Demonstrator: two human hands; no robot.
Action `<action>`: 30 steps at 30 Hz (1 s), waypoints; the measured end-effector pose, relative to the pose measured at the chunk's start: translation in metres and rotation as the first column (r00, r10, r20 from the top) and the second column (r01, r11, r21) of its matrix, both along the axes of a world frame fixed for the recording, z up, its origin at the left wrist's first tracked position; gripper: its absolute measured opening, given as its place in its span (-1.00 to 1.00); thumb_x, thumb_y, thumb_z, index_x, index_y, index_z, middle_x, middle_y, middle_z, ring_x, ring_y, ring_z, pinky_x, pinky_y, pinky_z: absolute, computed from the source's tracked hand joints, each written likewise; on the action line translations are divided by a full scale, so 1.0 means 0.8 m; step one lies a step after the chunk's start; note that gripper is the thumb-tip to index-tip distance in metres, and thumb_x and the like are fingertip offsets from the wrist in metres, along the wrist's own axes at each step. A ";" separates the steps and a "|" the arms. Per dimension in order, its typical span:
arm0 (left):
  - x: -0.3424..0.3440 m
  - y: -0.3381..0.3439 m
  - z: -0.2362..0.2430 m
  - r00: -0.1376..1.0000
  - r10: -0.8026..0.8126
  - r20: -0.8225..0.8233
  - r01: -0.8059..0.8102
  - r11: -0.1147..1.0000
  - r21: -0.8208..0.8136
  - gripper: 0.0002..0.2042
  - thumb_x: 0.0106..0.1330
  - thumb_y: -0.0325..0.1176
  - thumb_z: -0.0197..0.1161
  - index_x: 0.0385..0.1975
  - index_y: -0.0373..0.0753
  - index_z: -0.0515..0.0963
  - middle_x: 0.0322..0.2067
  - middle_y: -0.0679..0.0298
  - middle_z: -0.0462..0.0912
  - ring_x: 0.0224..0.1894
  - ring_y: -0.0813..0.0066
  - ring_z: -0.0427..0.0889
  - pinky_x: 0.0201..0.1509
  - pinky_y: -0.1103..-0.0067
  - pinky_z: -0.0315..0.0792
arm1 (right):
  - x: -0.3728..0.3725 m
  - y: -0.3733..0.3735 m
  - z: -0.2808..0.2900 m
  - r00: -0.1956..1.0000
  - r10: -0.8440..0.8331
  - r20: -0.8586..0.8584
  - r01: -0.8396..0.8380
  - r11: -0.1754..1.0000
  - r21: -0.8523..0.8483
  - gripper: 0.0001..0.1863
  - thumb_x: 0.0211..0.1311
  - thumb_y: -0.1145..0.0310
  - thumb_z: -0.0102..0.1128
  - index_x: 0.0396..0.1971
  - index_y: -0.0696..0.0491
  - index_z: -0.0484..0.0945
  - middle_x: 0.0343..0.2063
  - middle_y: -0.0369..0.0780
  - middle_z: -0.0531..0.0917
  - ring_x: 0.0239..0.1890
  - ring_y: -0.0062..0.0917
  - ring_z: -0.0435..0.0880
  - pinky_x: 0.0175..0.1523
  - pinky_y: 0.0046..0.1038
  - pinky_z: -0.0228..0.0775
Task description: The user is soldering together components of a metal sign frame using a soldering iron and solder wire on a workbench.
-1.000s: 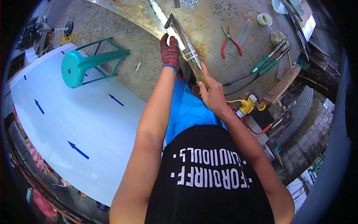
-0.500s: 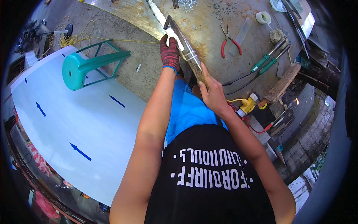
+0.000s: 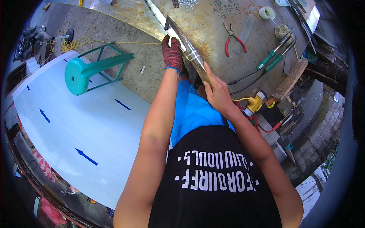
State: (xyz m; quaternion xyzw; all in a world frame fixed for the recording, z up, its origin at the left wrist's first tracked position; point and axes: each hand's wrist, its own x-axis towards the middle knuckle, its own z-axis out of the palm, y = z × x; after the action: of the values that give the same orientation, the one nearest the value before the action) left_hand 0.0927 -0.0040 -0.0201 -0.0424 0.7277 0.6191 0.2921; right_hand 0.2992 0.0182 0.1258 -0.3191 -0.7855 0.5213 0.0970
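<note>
My left hand (image 3: 171, 54), in a red and black knit glove, is closed round a long white strip (image 3: 157, 13) that runs away over the metal-topped table (image 3: 213, 22). Lying along the strip is a long, narrow, worn bar (image 3: 192, 49) with a dark hooked far end and pale bands round its middle. My bare right hand (image 3: 218, 93) grips the near end of this bar, thumb and fingers on either side. Where bar and strip meet is partly hidden by the glove. To the right lie red-handled pliers (image 3: 230, 39), their jaws apart.
Two green-handled soldering irons (image 3: 269, 59) with cables lie at the table's right, near a roll of tape (image 3: 267, 13) and a wood block (image 3: 289, 80). A yellow plug (image 3: 254, 104) is below. Left stand a teal stool (image 3: 78, 76) and a large white sheet (image 3: 87, 125).
The whole view has shifted slightly. Both hands keep their grips on the strip and the bar, with little visible movement between them.
</note>
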 end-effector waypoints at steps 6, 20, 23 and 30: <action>0.002 0.000 0.001 0.999 0.015 0.033 -0.017 0.997 0.076 -0.51 0.44 -0.20 0.17 0.28 -0.29 0.32 0.21 0.04 0.44 0.20 0.23 0.43 0.30 0.41 0.28 | -0.003 -0.005 0.004 1.000 -0.016 0.008 0.016 1.000 0.007 -0.28 0.28 0.58 0.01 0.45 -0.01 0.09 -0.23 0.10 0.56 -0.23 0.04 0.59 -0.09 -0.16 0.43; 0.006 0.005 0.015 0.996 0.050 0.070 -0.054 0.996 0.065 -0.56 0.46 -0.24 0.15 0.26 -0.25 0.33 0.19 0.09 0.46 0.17 0.27 0.45 0.26 0.43 0.32 | 0.001 -0.001 0.012 0.985 -0.045 0.167 0.026 0.993 0.117 -0.26 0.27 0.59 0.04 0.45 -0.12 0.13 -0.34 0.03 0.52 -0.33 0.02 0.60 -0.18 -0.05 0.44; 0.005 0.004 0.009 0.996 0.053 0.065 -0.057 0.996 0.066 -0.56 0.46 -0.24 0.15 0.27 -0.25 0.33 0.19 0.08 0.45 0.17 0.27 0.45 0.25 0.43 0.33 | 0.002 0.001 0.011 0.982 -0.039 0.184 0.017 0.992 0.121 -0.26 0.26 0.59 0.04 0.45 -0.12 0.13 -0.33 0.03 0.53 -0.32 0.03 0.60 -0.17 -0.05 0.43; -0.003 -0.005 -0.028 0.999 -0.028 -0.037 0.029 0.999 0.043 -0.46 0.43 -0.09 0.16 0.34 -0.08 0.23 0.17 0.17 0.46 0.03 0.28 0.54 -0.02 0.31 0.54 | 0.003 0.003 0.012 0.985 -0.038 0.167 0.024 0.996 0.081 -0.26 0.27 0.58 0.04 0.45 -0.12 0.13 -0.34 0.03 0.52 -0.31 0.04 0.59 -0.16 -0.05 0.43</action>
State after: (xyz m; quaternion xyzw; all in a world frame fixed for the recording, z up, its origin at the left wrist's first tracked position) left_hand 0.0902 -0.0083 -0.0425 -0.0145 0.7196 0.6314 0.2886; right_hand 0.3013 0.0210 0.1352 -0.3700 -0.8057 0.4596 0.0510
